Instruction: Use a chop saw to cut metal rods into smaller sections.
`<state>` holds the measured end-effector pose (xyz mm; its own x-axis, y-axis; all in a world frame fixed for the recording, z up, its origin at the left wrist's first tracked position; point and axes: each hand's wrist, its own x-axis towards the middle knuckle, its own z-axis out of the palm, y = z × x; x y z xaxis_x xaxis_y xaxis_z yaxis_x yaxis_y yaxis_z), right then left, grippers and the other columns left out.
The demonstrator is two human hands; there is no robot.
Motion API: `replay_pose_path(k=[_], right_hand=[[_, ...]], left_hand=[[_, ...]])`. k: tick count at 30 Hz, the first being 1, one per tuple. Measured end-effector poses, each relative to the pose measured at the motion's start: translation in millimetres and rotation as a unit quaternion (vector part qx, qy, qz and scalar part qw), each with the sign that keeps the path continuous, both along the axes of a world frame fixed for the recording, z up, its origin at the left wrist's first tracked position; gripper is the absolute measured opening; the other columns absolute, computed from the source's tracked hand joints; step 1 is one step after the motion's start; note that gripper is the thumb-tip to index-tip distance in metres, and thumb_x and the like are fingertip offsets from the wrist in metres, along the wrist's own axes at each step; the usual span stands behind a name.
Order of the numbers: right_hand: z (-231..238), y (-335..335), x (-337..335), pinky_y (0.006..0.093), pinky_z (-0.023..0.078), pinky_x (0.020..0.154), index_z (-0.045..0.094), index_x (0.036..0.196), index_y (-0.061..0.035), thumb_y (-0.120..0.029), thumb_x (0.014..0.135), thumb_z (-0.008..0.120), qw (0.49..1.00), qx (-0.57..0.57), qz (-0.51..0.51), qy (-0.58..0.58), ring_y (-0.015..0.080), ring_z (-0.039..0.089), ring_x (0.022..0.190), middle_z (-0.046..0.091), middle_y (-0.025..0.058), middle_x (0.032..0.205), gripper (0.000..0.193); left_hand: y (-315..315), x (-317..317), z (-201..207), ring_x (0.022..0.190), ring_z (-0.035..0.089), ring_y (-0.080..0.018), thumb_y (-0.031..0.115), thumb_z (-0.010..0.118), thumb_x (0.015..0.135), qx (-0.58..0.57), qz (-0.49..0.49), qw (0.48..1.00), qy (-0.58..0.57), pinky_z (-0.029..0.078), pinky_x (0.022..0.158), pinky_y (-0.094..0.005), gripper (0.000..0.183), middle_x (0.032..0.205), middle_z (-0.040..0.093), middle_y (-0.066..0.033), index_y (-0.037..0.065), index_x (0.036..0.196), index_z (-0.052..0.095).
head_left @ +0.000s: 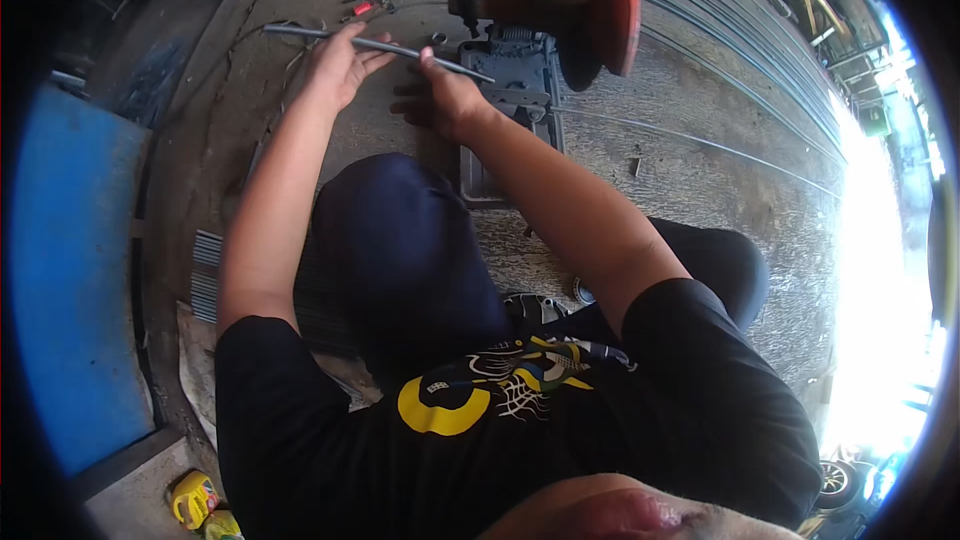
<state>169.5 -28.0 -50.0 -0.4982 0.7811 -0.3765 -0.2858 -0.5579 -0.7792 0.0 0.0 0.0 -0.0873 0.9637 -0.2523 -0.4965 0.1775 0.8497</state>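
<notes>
A thin grey metal rod (385, 45) runs slantwise in front of me, its right end over the base of a cut-off saw (515, 70). My left hand (338, 68) holds the rod toward its left end, thumb over it and fingers partly stretched out. Nearer the saw, my right hand (448, 100) grips the same rod with the thumb on top; its other fingers are in shadow underneath. The saw's orange-red blade guard (622, 10) and motor stand raised above the base, just beyond my right hand.
Long metal rods (740, 65) lie across the floor at the far right. A thin rod (700, 140) extends right from the saw base. Cut rods (206, 275) lie in a bundle left of my knee. A blue panel (75, 280) stands at left; a small red object (362, 8) lies ahead.
</notes>
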Motion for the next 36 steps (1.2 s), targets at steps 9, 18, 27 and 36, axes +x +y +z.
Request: replay_pose_path(k=[9,18,27,36], right_hand=[[-21.0,28.4,73.0,0.0401,0.044,0.057,0.052,0.091,-0.0069,-0.04,0.097,0.045,0.95,-0.25,-0.142,0.126,0.0256,0.056,0.063,0.054,0.0102,0.071,0.034],[-102.4,26.7,81.8,0.0349,0.045,0.051,0.048,0.09,-0.0077,-0.024,0.097,0.042,0.905,-0.329,-0.224,0.151,0.0212,0.05,0.057,0.049,0.0081,0.071,0.018],[-129.0,46.6,73.2,0.0347,0.046,0.052,0.05,0.089,-0.0059,-0.02,0.096,0.043,0.899,-0.262,-0.33,0.118,0.0214,0.051,0.053,0.051,0.008,0.068,0.017],[-133.2,51.0,69.8,0.0343,0.045,0.053,0.057,0.088,-0.0066,-0.028,0.095,0.045,0.943,-0.164,-0.279,-0.083,0.0202,0.057,0.058,0.059,0.0079,0.076,0.025]], left_hand=[[0.0,103.2,7.5,0.1,0.06,-0.0319,0.012,0.047,0.092,-0.062,-0.087,0.989,0.103,0.053,0.09,-0.0427,0.019,0.104,0.056,-0.0234,-0.003,0.104,0.043],[-6.4,132.6,-74.6,0.094,0.062,-0.0306,0.015,0.05,0.091,-0.155,-0.042,0.982,0.101,0.057,0.082,-0.0409,0.022,0.096,0.057,-0.0179,-0.003,0.104,0.046],[6.9,140.5,-92.5,0.082,0.065,-0.0281,0.025,0.059,0.092,-0.199,-0.06,0.969,0.135,0.058,0.077,-0.0365,0.032,0.088,0.058,-0.0138,-0.001,0.108,0.049],[21.4,137.7,-147.7,0.071,0.066,-0.0276,0.025,0.062,0.091,-0.18,0.065,0.972,0.138,0.058,0.066,-0.0365,0.033,0.084,0.063,-0.0163,-0.006,0.097,0.054]])
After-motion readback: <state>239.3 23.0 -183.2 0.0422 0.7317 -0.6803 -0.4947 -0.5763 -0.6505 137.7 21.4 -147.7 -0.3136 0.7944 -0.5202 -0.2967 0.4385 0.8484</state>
